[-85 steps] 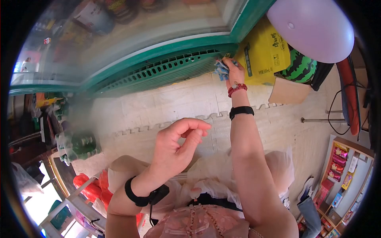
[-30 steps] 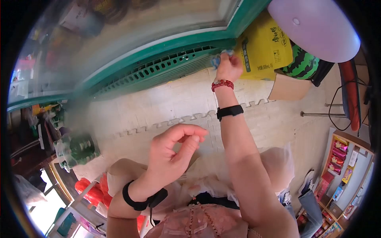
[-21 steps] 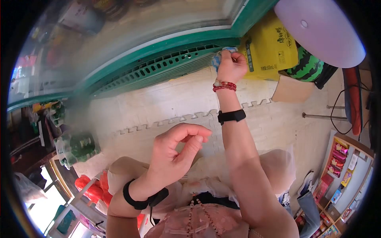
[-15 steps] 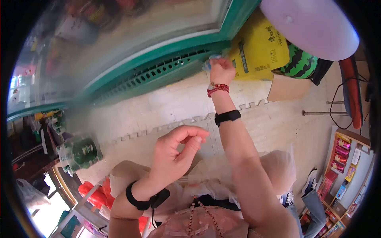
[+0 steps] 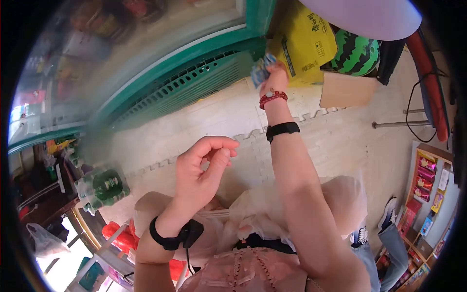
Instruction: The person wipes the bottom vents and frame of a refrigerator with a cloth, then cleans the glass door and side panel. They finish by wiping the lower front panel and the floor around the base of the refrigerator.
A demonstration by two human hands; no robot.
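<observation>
My right hand is stretched out beside the lower edge of a green-framed glass cabinet. Its fingers are closed on a crumpled blue-and-white cloth or wrapper, close to a yellow bag. Over my lap, my left hand is raised with its fingers curled and its thumb near the index finger; there is a gap between palm and fingers, and nothing shows in it. Each wrist wears a black band, and the right one also has a red bead bracelet.
A watermelon-patterned ball, a cardboard piece and a pale purple rounded object are at upper right. Green bottles stand at left. A snack shelf and another person's jeans and shoe are at lower right.
The cabinet and yellow bag have shifted up and left in view. More of the blue-and-white item shows in my right hand. My left hand sits slightly higher and further left.
</observation>
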